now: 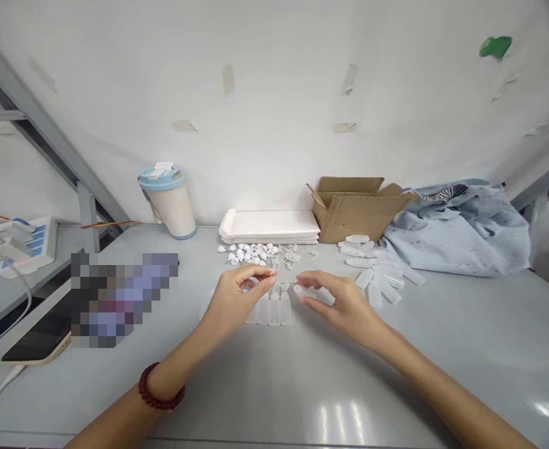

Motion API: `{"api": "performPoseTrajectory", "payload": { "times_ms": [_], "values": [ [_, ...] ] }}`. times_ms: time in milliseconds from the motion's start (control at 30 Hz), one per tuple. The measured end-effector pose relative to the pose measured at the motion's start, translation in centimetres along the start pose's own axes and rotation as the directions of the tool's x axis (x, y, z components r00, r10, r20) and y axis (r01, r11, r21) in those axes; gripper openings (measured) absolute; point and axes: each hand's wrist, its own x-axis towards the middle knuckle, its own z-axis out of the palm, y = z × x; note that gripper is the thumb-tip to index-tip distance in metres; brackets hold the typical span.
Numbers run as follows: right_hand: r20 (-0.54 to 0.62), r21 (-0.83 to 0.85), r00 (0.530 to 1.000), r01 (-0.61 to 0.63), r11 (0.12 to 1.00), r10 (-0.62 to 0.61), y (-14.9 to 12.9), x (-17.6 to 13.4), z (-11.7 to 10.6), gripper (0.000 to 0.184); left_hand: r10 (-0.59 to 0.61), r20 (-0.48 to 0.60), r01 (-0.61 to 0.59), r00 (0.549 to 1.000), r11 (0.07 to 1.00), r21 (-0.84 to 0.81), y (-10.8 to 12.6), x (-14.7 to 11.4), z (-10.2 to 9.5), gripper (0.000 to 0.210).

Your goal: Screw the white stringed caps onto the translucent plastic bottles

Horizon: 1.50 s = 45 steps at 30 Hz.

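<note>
My left hand is closed in a pinch, thumb and forefinger together on a small whitish piece too small to make out. Opposite it, my right hand curls round a translucent plastic tube, its rounded end pointing toward the left hand. Between and below the hands, several similar tubes lie side by side in a row, partly hidden by the left hand. Just beyond are a pile of small white caps and some thin whitish plastic pieces. More loose tubes are heaped beyond the right hand.
Along the wall stand a cup with a blue lid, a stack of white padded envelopes, an open cardboard box and a bundled light-blue cloth. A phone lies at the left on the grey table.
</note>
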Motion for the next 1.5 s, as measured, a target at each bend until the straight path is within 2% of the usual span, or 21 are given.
{"api": "performPoseTrajectory", "payload": {
  "times_ms": [133,333,533,767,900,1000,1067,1133,1200,1267,1333,1400,1500],
  "values": [
    [0.022,0.041,0.999,0.042,0.998,-0.043,-0.7,-0.5,0.9,0.029,0.03,0.035,-0.031,0.999,0.999,0.034,0.1,-0.4,0.4,0.013],
    [0.043,0.025,0.997,0.057,0.998,-0.058,-0.5,-0.7,0.8,0.03,0.027,0.096,-0.033,0.995,0.998,0.062,0.2,-0.7,0.7,0.012],
    [0.071,0.007,0.992,0.102,0.995,-0.102,-0.8,-0.6,0.7,0.027,0.03,0.099,-0.034,0.995,0.999,0.038,0.1,-0.8,0.8,0.013],
    [-0.057,0.08,0.993,0.107,0.991,-0.102,-1.2,-0.7,0.8,0.021,0.013,0.147,-0.017,0.989,1.0,0.026,0.4,-1.1,1.1,0.012],
    [-0.109,0.11,0.991,0.09,0.99,-0.078,-1.6,-0.8,0.8,0.02,0.029,0.184,-0.034,0.982,0.999,0.02,0.5,-1.1,1.3,0.012],
    [-0.105,0.157,0.994,0.047,0.987,-0.03,-1.8,-0.9,0.8,0.018,0.042,0.202,-0.047,0.979,0.999,0.022,0.5,-1.1,1.4,0.012],
    [-0.078,0.197,0.996,-0.029,0.98,0.045,-1.8,-0.8,0.8,0.016,0.075,0.204,-0.088,0.976,0.995,0.053,0.4,-1.1,1.4,0.013],
    [-0.038,0.26,0.987,-0.142,0.955,0.157,-1.6,-0.8,0.8,0.016,0.153,0.183,-0.177,0.971,0.977,0.121,0.1,-1.2,1.4,0.013],
    [-0.001,0.354,0.96,-0.26,0.898,0.278,-1.5,-0.6,1.0,0.017,0.307,0.123,-0.327,0.944,0.919,0.221,-0.3,-1.3,1.6,0.012],
    [0.035,0.468,0.927,-0.345,0.814,0.373,-1.3,-0.5,1.1,0.021,0.496,0.063,-0.488,0.866,0.812,0.32,-0.7,-1.5,1.9,0.011],
    [0.071,0.56,0.895,-0.401,0.724,0.441,-1.3,-0.3,1.1,0.027,0.63,0.051,-0.598,0.775,0.706,0.38,-1.0,-1.6,2.3,0.014],
    [0.108,0.617,0.867,-0.443,0.65,0.487,-1.4,-0.2,1.0,0.031,0.689,0.09,-0.659,0.719,0.634,0.404,-1.0,-1.7,2.7,0.02],
    [0.138,0.665,0.846,-0.464,0.585,0.515,-1.6,0.0,0.9,0.031,0.7,0.17,-0.685,0.694,0.569,0.454,-1.0,-1.7,3.3,0.034]
  ]
}}
